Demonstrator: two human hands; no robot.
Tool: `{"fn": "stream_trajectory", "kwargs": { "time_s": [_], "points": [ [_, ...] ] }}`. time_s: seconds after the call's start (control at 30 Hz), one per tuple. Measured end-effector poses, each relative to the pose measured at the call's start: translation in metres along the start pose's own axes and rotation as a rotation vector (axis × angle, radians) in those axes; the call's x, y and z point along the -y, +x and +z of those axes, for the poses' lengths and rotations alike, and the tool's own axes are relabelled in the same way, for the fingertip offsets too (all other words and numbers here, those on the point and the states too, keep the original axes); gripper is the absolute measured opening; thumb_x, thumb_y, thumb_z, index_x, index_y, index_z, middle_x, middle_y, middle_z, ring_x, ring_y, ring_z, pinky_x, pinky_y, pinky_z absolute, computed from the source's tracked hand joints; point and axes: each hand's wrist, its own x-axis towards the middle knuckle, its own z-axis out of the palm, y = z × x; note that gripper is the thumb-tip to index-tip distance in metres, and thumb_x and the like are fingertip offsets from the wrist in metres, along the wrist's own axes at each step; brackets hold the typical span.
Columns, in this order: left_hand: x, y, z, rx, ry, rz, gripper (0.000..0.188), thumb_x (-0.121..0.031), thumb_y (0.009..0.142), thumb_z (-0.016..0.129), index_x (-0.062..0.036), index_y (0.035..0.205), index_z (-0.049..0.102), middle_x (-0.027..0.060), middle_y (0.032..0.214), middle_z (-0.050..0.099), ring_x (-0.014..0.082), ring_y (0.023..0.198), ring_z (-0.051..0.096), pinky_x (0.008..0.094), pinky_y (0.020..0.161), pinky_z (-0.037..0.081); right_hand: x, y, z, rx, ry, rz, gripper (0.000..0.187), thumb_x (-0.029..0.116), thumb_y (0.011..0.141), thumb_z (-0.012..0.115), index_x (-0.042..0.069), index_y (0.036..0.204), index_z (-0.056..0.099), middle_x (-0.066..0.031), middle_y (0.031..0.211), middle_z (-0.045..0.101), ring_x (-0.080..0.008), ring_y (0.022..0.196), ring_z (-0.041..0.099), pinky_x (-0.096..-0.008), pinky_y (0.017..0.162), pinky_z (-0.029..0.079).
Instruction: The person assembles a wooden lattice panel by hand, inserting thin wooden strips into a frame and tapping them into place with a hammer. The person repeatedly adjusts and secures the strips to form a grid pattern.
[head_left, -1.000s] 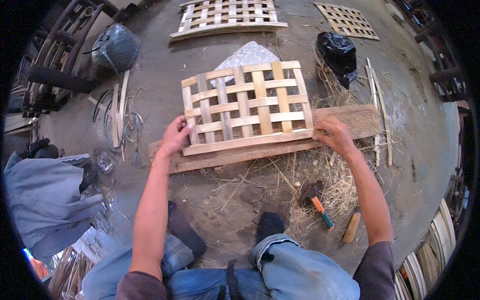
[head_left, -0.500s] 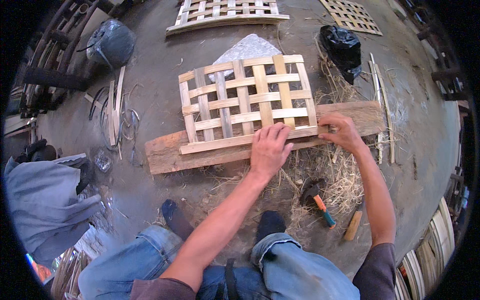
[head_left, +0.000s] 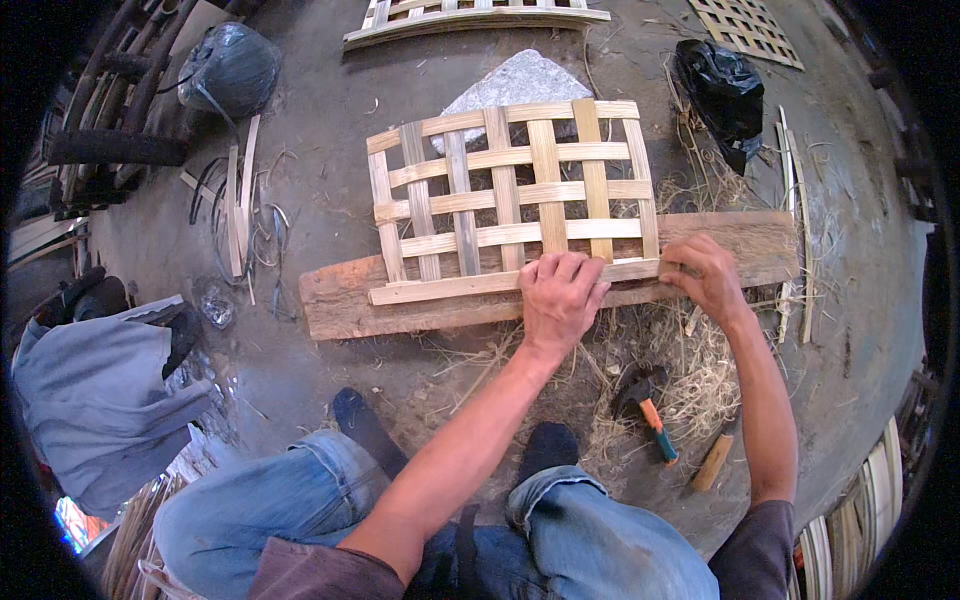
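A woven panel of flat wooden slats [head_left: 480,237], lattice-like with square gaps, leans with its near edge on a rough wooden plank [head_left: 420,318]. My left hand [head_left: 563,300] is closed over the panel's near edge strip, right of its middle, fingers curled on top. At the right end of that strip, my right hand [head_left: 708,277] pinches the panel's corner with thumb and fingertips. Whether anything small sits between those fingertips is hidden. The panel's far side rests over a pale grey stone block [head_left: 515,85].
A hammer [head_left: 648,412] with an orange and teal handle and a wooden-handled tool [head_left: 714,462] lie near my right forearm, beside shavings [head_left: 710,375]. A black plastic bag [head_left: 720,95] sits at far right. Another woven panel [head_left: 480,18] is at the back. Loose strips [head_left: 240,210] lie left.
The whole view has shifted slightly, moving the scene rightward in the picture. Both hands keep their places on the panel's near edge; the right fingers look a little more curled.
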Motion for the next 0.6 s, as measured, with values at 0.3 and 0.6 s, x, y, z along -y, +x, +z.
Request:
{"fn": "stream_trajectory", "kwargs": {
  "time_s": [0.3,0.6],
  "points": [
    [-0.001,0.0,0.002,-0.033,-0.004,0.017,0.03,-0.024,0.075,0.08,-0.0172,0.101,0.069,-0.0012,0.1,0.062,0.0219,0.1,0.057,0.0415,0.088,0.039,-0.003,-0.001,-0.003,0.016,-0.027,-0.005,0.029,0.011,0.07,0.082,0.006,0.096,0.07,-0.0101,0.101,0.071,-0.0304,0.096,0.065,-0.0404,0.083,0.052],
    [-0.007,-0.044,-0.021,0.065,-0.084,0.113,0.041,-0.013,0.08,0.074,-0.0149,0.12,0.065,0.0038,0.12,0.06,0.0238,0.113,0.056,0.0415,0.098,0.042,-0.002,0.001,-0.008,0.036,0.134,0.082,0.035,0.01,0.069,0.084,0.004,0.101,0.071,-0.0118,0.103,0.072,-0.03,0.101,0.067,-0.0385,0.091,0.052]
  ]
}}
